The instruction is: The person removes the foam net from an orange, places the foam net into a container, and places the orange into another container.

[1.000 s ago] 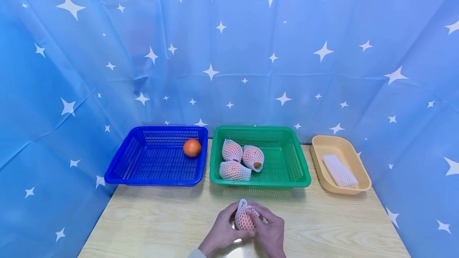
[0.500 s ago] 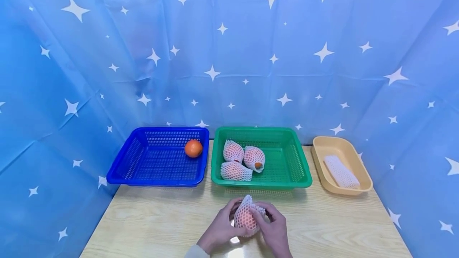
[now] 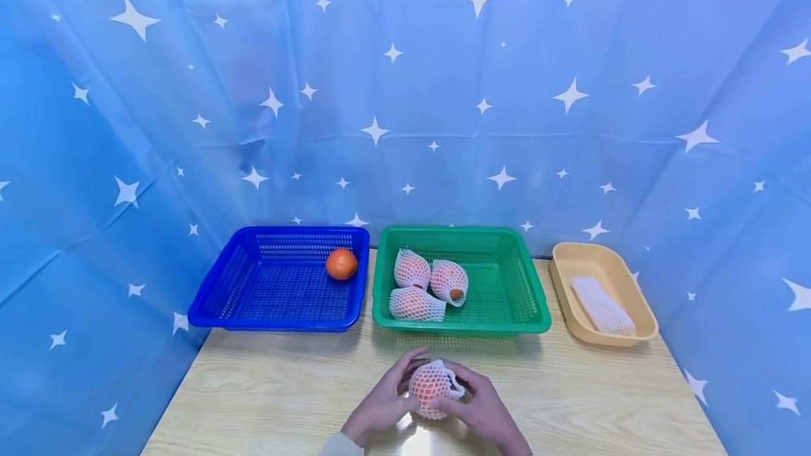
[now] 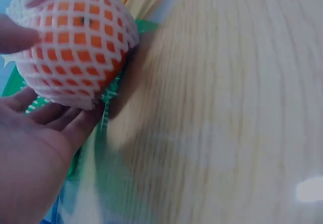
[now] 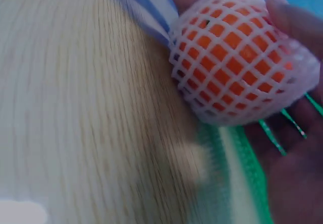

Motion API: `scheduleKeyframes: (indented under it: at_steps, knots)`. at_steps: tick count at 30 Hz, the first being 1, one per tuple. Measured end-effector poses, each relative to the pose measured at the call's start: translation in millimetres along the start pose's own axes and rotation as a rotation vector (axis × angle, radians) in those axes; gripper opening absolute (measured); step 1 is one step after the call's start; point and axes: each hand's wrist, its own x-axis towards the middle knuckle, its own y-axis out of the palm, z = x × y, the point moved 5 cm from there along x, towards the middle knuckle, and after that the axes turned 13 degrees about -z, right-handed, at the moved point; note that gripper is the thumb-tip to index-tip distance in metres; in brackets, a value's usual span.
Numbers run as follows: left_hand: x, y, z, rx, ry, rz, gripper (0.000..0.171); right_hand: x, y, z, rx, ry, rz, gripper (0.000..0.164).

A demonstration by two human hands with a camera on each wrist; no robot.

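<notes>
An orange in a white foam net sleeve (image 3: 429,390) is between my two hands, just above the wooden table near its front edge. My left hand (image 3: 384,401) holds its left side, with the fingers behind and beneath it and the thumb in front, as the left wrist view shows. On the other side my right hand (image 3: 479,405) grips the fruit, thumb (image 5: 290,19) against the net. A loose loop of netting sticks out toward the right hand. Orange skin (image 4: 70,37) shows through the mesh in both wrist views.
Behind the hands stands a green basket (image 3: 507,280) with three netted fruits (image 3: 413,269). Left of it, a blue basket (image 3: 279,294) holds one bare orange (image 3: 341,264). A tan tray (image 3: 564,301) at the right contains a flat white foam net (image 3: 602,305).
The netted orange has been turned between the hands, and the net's tall peak is now lower. My right thumb has moved down along the fruit. Baskets and tray keep their places.
</notes>
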Motion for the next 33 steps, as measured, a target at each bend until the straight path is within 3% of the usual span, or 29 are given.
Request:
scheduleKeyframes:
  at_steps: [5, 9, 15, 22, 29, 33]
  knots:
    - [-3.8, -3.4, 6.5, 0.032, 0.009, -0.004, 0.079, 0, -2, 1, 0.060, 0.016, -0.191, 0.039]
    - [-4.9, -0.9, 8.0, 0.090, 0.059, 0.022, 0.089, -1, -3, 6, 0.094, -0.003, -0.335, 0.029]
    - [-1.6, 4.0, 11.3, 0.140, 0.077, -0.030, 0.096, -4, -1, 12, 0.064, -0.015, -0.511, 0.022]
    - [-1.0, 6.1, 13.4, 0.132, 0.053, -0.040, 0.096, -8, 1, 19, 0.048, -0.163, -0.703, 0.025]
    - [-0.8, 5.9, 15.1, 0.139, 0.028, -0.048, 0.095, -11, 6, 23, 0.086, -0.364, -0.857, 0.035]
    - [-1.5, 5.3, 15.2, 0.161, 0.049, -0.053, 0.094, -10, 8, 25, 0.074, -0.364, -0.826, 0.035]
